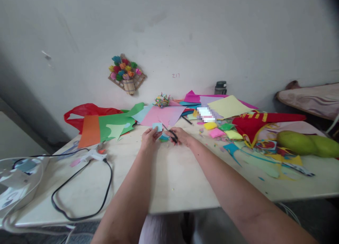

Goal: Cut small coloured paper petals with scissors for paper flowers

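In the head view, my left hand (149, 136) pinches a small light-blue piece of paper (157, 126) above the middle of the table. My right hand (181, 136) is closed round the black handles of a pair of scissors (173, 135). The thin blades point up and left, close to the right edge of the paper; whether they touch it I cannot tell. Below and between the hands lie some blue and green paper scraps (164, 138), partly covered by the fingers. A pink sheet (165, 115) lies just beyond.
Left are an orange sheet (89, 131), a green sheet (106, 125), a white plug adapter (96, 154) and a looped black cable (109, 187). Right are coloured packets (216, 132), a red pennant (249, 127), paper scraps (233, 150) and green fruit (296, 142). A dark bottle (220, 88) stands behind.
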Tool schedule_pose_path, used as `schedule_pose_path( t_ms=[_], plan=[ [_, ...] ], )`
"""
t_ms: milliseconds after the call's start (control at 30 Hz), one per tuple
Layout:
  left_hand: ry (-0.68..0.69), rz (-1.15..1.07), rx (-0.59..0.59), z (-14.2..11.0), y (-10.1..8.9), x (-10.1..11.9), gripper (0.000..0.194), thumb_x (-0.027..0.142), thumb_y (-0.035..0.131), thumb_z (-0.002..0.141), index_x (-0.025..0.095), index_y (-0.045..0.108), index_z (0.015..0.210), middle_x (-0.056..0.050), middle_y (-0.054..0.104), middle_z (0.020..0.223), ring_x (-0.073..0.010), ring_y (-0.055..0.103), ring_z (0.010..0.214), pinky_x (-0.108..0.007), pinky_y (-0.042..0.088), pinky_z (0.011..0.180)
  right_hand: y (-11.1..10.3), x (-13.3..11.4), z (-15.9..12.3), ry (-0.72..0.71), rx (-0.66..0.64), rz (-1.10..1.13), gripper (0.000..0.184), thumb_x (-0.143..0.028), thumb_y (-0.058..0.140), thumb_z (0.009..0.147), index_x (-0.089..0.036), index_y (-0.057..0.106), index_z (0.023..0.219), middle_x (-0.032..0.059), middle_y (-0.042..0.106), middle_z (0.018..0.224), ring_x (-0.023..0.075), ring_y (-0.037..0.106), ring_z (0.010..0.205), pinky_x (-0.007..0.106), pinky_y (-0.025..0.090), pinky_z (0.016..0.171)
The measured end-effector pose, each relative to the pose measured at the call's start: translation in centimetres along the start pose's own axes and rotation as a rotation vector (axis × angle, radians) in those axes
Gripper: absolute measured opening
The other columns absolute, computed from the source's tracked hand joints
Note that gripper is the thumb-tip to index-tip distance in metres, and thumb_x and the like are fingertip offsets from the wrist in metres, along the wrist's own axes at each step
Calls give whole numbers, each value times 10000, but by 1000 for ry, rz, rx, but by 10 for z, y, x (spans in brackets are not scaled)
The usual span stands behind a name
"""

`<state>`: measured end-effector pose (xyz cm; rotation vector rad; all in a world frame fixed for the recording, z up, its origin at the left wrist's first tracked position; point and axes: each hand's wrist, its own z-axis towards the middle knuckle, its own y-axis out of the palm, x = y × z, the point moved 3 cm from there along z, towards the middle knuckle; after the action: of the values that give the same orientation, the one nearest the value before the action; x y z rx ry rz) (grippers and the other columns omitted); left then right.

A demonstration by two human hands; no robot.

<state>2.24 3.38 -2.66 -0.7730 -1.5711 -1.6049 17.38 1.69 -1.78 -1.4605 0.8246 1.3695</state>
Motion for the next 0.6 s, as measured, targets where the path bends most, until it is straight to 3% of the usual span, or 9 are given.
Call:
schedule_pose_path(
  t_ms=[200, 600],
  plan=[
    [18, -20, -40, 1, 1, -1, 103, 103, 648, 671, 124, 547, 660, -76, 689, 683, -165, 671, 690, -254, 533, 653, 1, 4, 2, 9, -11, -1, 343, -484, 611, 732, -161, 495, 750, -35, 552, 532, 54, 474, 346, 148, 263, 271],
    [34, -43, -66, 2, 1, -3, 128, 114, 682, 648, 126, 556, 664, -67, 684, 672, -170, 668, 681, -293, 531, 696, 4, 4, 1, 23, -16, 26, 360, -503, 601, 734, -158, 495, 742, -29, 549, 536, 53, 476, 356, 144, 259, 282]
  ],
)
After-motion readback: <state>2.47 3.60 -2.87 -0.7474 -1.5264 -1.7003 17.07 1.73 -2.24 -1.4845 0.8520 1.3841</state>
